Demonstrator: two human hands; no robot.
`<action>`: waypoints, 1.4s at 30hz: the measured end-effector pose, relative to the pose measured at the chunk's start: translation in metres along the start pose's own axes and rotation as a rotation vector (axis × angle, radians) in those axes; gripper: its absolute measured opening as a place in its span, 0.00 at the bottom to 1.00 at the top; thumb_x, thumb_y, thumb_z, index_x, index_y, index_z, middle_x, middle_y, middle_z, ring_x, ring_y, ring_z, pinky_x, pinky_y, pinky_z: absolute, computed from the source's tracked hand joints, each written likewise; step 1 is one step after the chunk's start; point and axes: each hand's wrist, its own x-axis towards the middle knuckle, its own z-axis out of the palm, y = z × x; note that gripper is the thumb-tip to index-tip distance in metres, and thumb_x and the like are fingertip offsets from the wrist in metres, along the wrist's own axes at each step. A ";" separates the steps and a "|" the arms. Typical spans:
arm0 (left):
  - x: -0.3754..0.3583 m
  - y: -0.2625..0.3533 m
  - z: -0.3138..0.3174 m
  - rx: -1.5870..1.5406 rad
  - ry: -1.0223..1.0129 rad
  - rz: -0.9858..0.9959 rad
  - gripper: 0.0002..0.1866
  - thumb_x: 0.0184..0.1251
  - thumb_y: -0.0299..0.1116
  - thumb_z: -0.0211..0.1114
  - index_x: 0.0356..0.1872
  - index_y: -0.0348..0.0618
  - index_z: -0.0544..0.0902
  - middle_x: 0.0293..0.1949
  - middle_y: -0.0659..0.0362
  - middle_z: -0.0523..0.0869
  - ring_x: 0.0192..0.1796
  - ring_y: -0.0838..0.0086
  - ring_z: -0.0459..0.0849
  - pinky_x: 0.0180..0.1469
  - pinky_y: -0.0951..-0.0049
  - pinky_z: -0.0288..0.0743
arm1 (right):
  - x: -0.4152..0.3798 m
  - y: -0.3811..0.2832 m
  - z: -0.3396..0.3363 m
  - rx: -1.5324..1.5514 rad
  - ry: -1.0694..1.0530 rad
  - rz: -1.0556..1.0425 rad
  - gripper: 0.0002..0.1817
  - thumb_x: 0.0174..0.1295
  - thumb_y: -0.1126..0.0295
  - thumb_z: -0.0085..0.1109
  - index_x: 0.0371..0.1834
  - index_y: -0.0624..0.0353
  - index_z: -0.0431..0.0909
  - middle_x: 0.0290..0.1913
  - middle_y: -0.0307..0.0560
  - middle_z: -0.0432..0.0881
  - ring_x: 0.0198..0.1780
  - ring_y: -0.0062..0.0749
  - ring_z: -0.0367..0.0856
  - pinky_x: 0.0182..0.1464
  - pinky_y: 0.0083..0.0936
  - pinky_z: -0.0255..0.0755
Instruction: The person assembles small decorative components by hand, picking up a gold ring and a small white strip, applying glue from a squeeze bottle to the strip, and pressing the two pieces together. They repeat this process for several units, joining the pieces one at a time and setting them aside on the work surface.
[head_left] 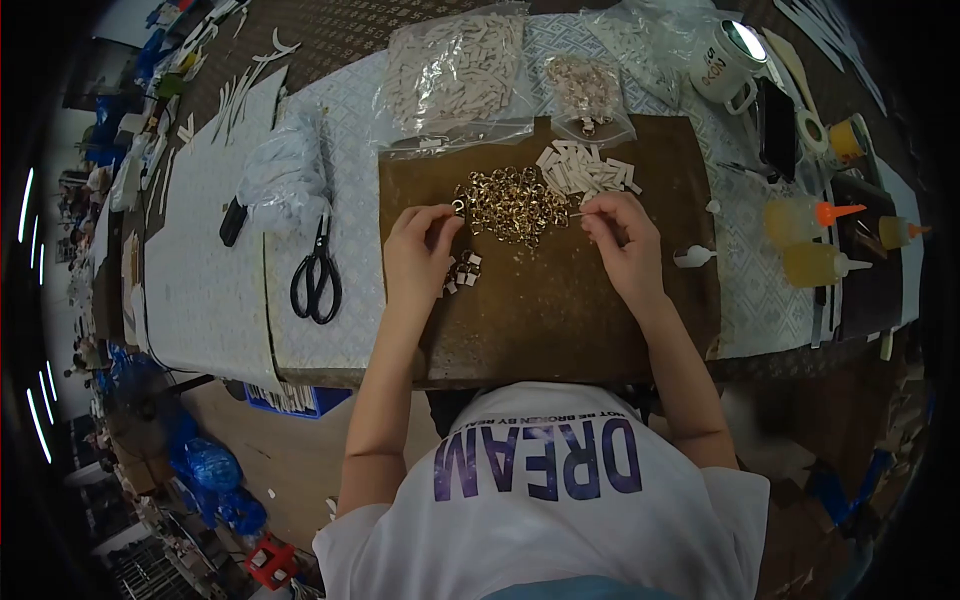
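A pile of small gold-coloured metal rings or clasps (515, 204) lies on the brown mat (560, 320). My left hand (425, 250) is at the pile's left edge, thumb and forefinger pinched on a small metal ring (458, 206). On the pile's right side, my right hand (625, 245) pinches a small thin strip (577, 214), pointing towards the pile. Short white strips (585, 170) are heaped just above my right hand. Beside my left wrist sit several metal pieces with white strips attached (467, 268), partly hidden by the hand.
Bags of white strips (455, 75) and of metal pieces (585, 92) lie behind the mat. Black scissors (316, 285) and a plastic bag (285, 170) are at the left. Glue bottles (812, 265), a mug (722, 68) and a phone (777, 128) stand or lie at the right.
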 end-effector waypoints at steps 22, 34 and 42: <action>-0.003 0.006 0.000 0.131 0.028 0.094 0.07 0.57 0.26 0.62 0.37 0.40 0.84 0.32 0.54 0.85 0.32 0.64 0.84 0.37 0.69 0.76 | -0.011 -0.005 0.008 0.079 -0.081 0.111 0.06 0.59 0.78 0.59 0.39 0.63 0.79 0.32 0.37 0.78 0.30 0.16 0.76 0.33 0.13 0.70; -0.058 0.043 -0.010 -1.160 -0.356 -0.486 0.11 0.64 0.22 0.60 0.46 0.35 0.80 0.37 0.56 0.85 0.38 0.76 0.84 0.43 0.80 0.80 | -0.045 -0.056 0.031 0.390 -0.221 0.414 0.08 0.61 0.75 0.59 0.42 0.65 0.78 0.35 0.38 0.80 0.32 0.16 0.77 0.37 0.14 0.73; -0.067 0.039 -0.010 -1.358 -0.496 -0.601 0.12 0.65 0.25 0.60 0.49 0.34 0.79 0.41 0.54 0.84 0.41 0.74 0.84 0.45 0.78 0.80 | -0.048 -0.051 0.026 0.574 -0.369 0.498 0.08 0.61 0.74 0.59 0.42 0.65 0.77 0.34 0.39 0.79 0.32 0.17 0.76 0.37 0.15 0.72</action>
